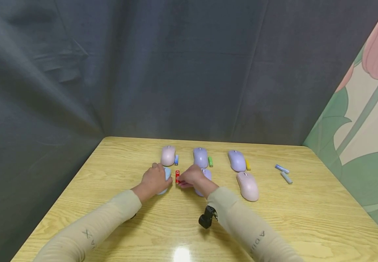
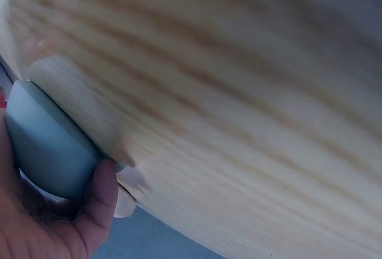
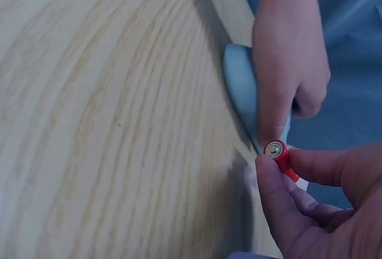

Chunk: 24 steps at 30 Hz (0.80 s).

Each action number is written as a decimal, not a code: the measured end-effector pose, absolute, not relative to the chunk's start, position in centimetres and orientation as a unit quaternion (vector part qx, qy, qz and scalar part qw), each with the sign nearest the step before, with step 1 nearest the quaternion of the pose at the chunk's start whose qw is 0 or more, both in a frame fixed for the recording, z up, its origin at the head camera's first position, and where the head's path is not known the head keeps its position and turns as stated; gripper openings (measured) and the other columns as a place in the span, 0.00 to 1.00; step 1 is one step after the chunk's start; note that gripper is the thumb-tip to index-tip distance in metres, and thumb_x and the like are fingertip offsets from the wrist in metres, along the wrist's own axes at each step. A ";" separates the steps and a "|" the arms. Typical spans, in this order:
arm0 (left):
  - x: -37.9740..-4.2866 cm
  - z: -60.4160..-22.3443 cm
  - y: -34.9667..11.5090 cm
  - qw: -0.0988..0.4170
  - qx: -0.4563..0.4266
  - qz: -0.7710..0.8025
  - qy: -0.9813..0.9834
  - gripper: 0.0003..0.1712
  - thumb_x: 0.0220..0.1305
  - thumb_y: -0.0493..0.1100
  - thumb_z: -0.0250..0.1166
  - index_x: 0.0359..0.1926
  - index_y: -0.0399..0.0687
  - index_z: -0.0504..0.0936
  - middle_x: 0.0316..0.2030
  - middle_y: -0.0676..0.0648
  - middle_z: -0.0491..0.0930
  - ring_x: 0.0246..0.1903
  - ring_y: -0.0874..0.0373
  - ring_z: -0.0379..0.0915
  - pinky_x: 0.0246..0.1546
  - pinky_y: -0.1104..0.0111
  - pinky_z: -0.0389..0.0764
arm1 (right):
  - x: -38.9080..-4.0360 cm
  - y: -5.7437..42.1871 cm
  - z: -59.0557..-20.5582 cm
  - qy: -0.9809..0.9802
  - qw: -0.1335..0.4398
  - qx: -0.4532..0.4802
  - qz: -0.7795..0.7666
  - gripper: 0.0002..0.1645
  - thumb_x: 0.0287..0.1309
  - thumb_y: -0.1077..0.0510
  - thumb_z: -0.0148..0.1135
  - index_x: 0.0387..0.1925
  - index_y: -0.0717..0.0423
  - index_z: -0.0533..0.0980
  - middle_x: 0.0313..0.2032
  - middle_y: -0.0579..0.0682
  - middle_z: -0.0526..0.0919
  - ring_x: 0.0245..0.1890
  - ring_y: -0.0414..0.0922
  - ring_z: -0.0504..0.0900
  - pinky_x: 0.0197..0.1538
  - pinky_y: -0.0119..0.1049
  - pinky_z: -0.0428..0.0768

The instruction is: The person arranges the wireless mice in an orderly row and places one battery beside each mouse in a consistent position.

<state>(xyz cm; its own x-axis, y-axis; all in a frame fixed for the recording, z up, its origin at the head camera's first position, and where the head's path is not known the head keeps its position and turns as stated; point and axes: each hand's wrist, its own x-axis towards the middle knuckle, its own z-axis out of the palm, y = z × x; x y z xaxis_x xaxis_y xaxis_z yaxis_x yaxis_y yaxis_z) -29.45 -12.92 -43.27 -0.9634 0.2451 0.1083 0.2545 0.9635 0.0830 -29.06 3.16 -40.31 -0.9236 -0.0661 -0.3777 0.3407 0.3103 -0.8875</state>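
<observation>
My left hand [image 1: 153, 180] grips a light blue computer mouse [image 1: 167, 173] from its sides; in the left wrist view thumb and fingers wrap the mouse [image 2: 51, 139]. Just right of it, my right hand [image 1: 193, 176] pinches a red battery [image 1: 177, 174] between thumb and fingers. The right wrist view shows the end of that battery [image 3: 276, 150] close beside the blue mouse [image 3: 240, 80]. Partly hidden under my right hand lies a lilac mouse [image 1: 206, 173].
Behind the hands stand a pink mouse [image 1: 168, 155] with a blue battery [image 1: 176, 160], a purple mouse [image 1: 200, 157] with a green battery [image 1: 210, 162], and another purple mouse [image 1: 237, 161] with a yellow battery [image 1: 248, 165]. Rightward lie a pink mouse [image 1: 248, 186], a blue battery [image 1: 282, 169] and a grey battery [image 1: 286, 177].
</observation>
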 end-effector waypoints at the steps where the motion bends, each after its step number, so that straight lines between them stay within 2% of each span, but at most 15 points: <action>1: -29.4 -43.2 -12.9 0.048 -0.126 -0.050 -0.990 0.33 0.63 0.57 0.59 0.43 0.25 0.72 0.28 0.39 0.68 0.22 0.50 0.76 0.21 0.62 0.80 | -29.1 3.1 -40.4 0.793 0.174 0.089 -0.577 0.05 0.56 0.71 0.64 0.33 0.73 0.78 0.23 0.58 0.83 0.20 0.44 0.84 0.31 0.35 0.83; 16: -29.3 -43.2 -13.0 0.049 -0.131 -0.060 -0.988 0.33 0.64 0.56 0.60 0.43 0.24 0.72 0.28 0.39 0.68 0.22 0.50 0.76 0.21 0.62 0.80 | -29.4 2.0 -41.7 0.852 0.141 0.084 -0.498 0.07 0.49 0.71 0.67 0.30 0.70 0.75 0.17 0.56 0.82 0.15 0.44 0.82 0.23 0.34 0.81; 24: -29.3 -43.1 -13.0 0.043 -0.124 -0.063 -0.989 0.33 0.64 0.56 0.60 0.44 0.24 0.72 0.30 0.38 0.69 0.25 0.48 0.77 0.23 0.61 0.80 | -29.0 1.8 -41.0 0.893 0.117 0.042 -0.432 0.08 0.46 0.68 0.69 0.20 0.65 0.77 0.16 0.54 0.82 0.16 0.45 0.83 0.22 0.34 0.80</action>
<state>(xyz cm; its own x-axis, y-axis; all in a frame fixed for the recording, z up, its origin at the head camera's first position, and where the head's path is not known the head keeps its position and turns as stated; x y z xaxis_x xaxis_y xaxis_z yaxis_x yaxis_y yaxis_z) -29.30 -12.96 -43.05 -0.9655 0.2401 0.1008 0.2509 0.9613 0.1135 -29.04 1.78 -40.99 -0.9693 -0.0262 -0.2446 0.1756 0.6229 -0.7623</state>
